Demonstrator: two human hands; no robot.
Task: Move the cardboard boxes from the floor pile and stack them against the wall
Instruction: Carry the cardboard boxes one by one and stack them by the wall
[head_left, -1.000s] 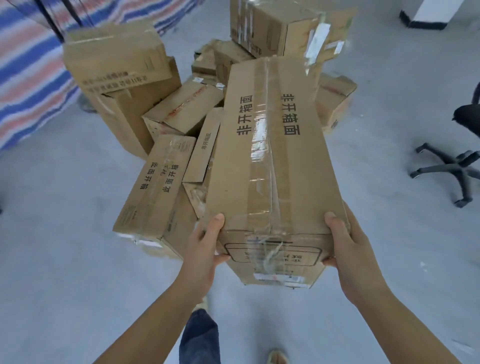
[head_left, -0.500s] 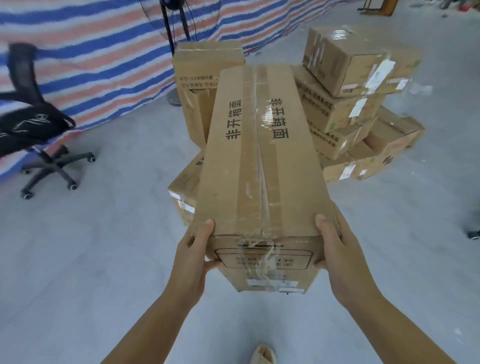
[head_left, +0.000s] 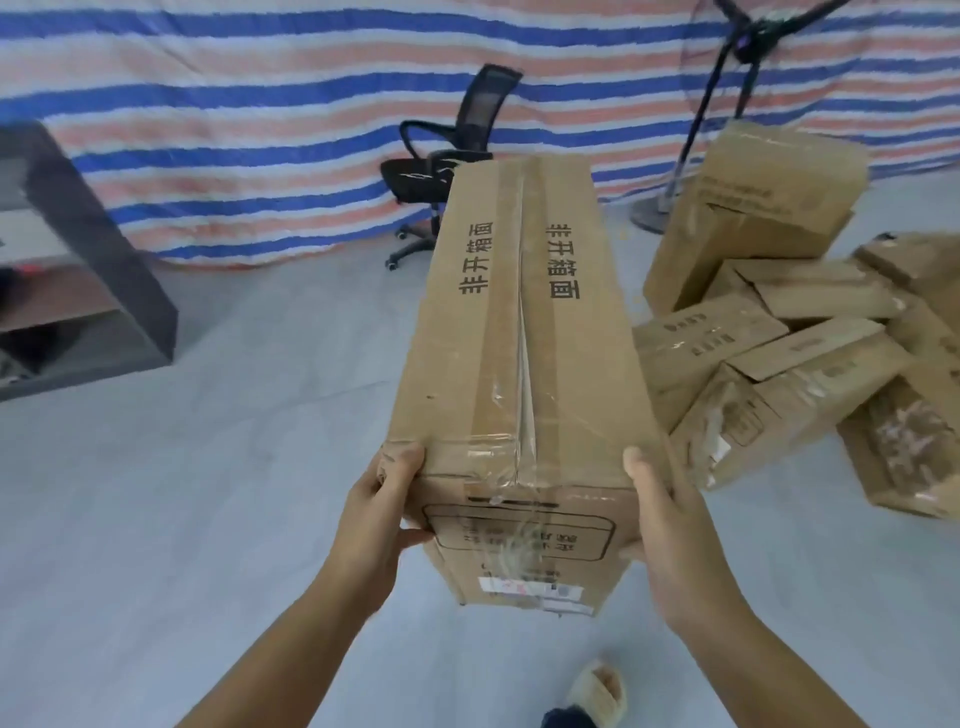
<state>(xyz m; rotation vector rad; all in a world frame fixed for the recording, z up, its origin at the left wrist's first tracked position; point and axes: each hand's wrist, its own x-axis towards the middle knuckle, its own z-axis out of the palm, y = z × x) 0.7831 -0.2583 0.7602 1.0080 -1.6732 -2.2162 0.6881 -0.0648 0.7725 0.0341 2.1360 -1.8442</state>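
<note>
Both hands, left (head_left: 382, 512) and right (head_left: 670, 512), grip the long box (head_left: 519, 364) by its near end; the pile (head_left: 789, 364) has swung rightward, so the carry toward the wall is underway.

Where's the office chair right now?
Head view, upper centre: the office chair stands against the striped tarp, just behind the far end of the held box.
</note>
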